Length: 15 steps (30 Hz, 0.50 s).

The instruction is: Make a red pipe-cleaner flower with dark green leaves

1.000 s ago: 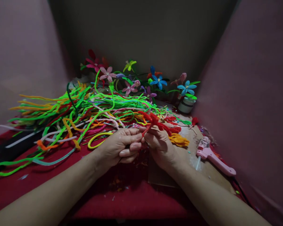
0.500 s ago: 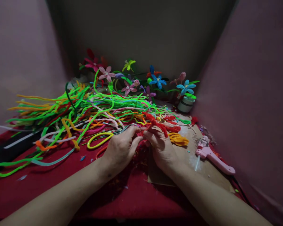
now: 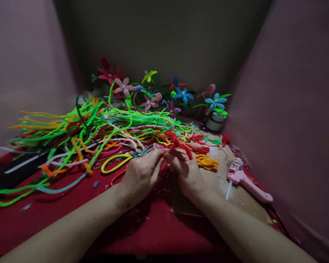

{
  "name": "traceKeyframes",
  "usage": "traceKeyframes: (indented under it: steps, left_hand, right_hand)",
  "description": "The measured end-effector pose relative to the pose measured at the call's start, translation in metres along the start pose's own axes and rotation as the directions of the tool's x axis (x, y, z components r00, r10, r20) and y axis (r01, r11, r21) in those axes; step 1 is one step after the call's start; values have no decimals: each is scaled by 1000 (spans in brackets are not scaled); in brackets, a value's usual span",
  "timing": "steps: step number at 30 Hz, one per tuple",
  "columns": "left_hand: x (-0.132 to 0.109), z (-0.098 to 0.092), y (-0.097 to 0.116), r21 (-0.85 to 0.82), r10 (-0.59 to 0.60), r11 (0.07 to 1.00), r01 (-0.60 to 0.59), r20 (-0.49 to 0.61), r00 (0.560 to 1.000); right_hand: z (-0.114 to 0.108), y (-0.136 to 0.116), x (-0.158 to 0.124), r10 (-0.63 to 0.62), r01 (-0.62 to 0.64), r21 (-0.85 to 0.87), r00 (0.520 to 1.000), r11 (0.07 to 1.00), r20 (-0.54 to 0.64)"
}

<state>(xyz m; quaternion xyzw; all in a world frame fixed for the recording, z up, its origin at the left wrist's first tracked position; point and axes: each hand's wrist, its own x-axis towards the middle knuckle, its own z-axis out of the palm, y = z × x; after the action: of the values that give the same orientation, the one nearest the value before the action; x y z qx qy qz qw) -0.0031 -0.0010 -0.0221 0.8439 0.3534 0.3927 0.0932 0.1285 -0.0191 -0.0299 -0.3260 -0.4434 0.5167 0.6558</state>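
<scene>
Red pipe cleaners, bent into petal-like loops, stick up from between my two hands over the table's middle. My right hand pinches them near their lower end. Close against it, my left hand has its fingers closed at the same spot; its fingertips are partly hidden, and red fuzz shows between the hands. Scissors with a yellow handle loop lie just left of my left hand. More red loops and a bundle of orange-yellow pipe cleaners rest right behind my right hand.
A heap of mostly green pipe cleaners spreads over the red cloth. Finished fuzzy flowers, one a blue flower, stand behind it. On cardboard at right lies a pink glue gun. A small jar stands farther back.
My left fingers have closed in and turned slightly, with the thumb now tucked against the right hand. The red loops have shifted slightly left.
</scene>
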Motion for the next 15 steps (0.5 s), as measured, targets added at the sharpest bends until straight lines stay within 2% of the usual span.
traceKeyframes:
  steps: [4, 7, 9, 11, 13, 15]
  left_hand:
    - [3, -4, 4, -161, -108, 981, 106, -4, 994]
    - [9, -10, 11, -372, -275, 881, 291, 98, 956]
    - [12, -13, 16, -510, -393, 735, 448, 218, 893]
    - [14, -15, 17, -609, -457, 555, 567, 347, 819]
    - [15, -15, 14, -673, -455, 391, 628, 452, 767]
    - [15, -14, 8, -714, -390, 226, 663, 557, 733]
  right_hand:
    - [2, -4, 0, 5, -5, -4, 999, 1000, 49]
    - [2, -5, 0, -2, 2, 9, 998, 1000, 58]
    - [0, -3, 0, 1, -1, -7, 999, 1000, 43]
    - [-3, -1, 0, 28, -27, -24, 998, 999, 48]
    - [-4, 1, 1, 49, -49, -10, 997, 999, 67]
    - [-4, 1, 1, 66, -67, 27, 996, 997, 65]
